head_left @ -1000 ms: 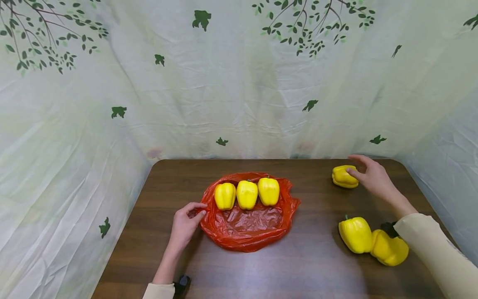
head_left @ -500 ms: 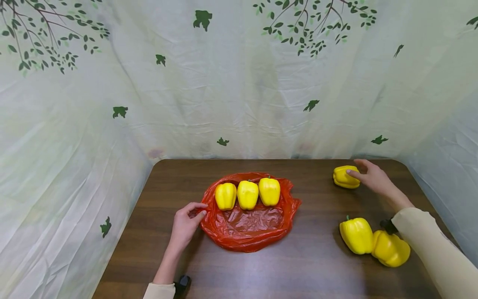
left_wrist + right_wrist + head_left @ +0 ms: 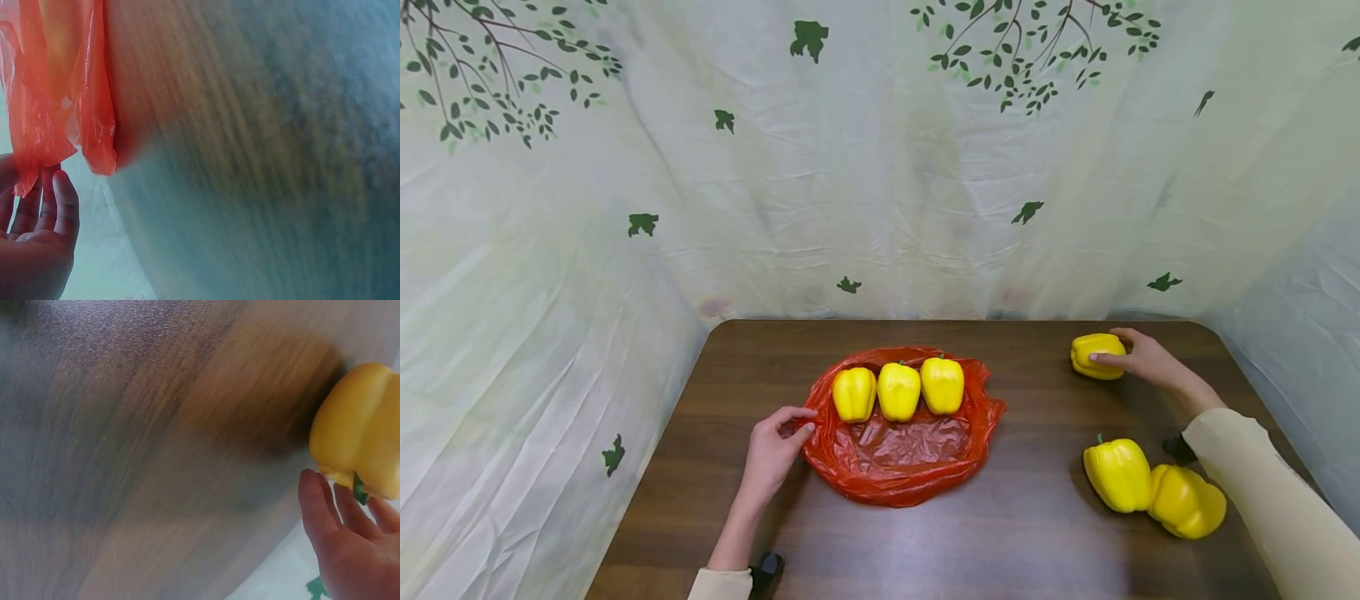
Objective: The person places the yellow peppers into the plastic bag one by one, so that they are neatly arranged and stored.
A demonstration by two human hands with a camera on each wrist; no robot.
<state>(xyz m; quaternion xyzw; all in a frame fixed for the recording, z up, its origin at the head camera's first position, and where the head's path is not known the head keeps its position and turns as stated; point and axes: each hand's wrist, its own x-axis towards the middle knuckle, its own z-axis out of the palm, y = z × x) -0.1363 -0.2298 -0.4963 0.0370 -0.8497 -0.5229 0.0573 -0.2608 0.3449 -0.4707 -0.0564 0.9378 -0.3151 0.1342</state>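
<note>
A red plastic bag [image 3: 898, 487] lies spread on the table with its mouth up, and three yellow bell peppers [image 3: 898, 392] stand in a row in its far part. My left hand [image 3: 772, 450] pinches the bag's left rim between thumb and fingers; the left wrist view shows the film hanging between them. At the far right lies another yellow bell pepper [image 3: 1096, 356] on its side. Against its stem end, my right hand [image 3: 1153, 360] reaches with thumb in front and fingers behind. In the right wrist view the fingers look fairly straight, beside the green stem [image 3: 360, 489].
Two more yellow peppers, one upright [image 3: 1117, 475] and one tilted [image 3: 1187, 502], touch each other close to the right forearm. The brown wooden table [image 3: 1015, 517] ends at a pale curtain [image 3: 880, 208] with leaf prints behind and at the sides.
My right hand has come down and left onto the far pepper, its thumb and fingers drawing nearer to it. The left hand keeps its pinch on the bag. The view shifts slightly.
</note>
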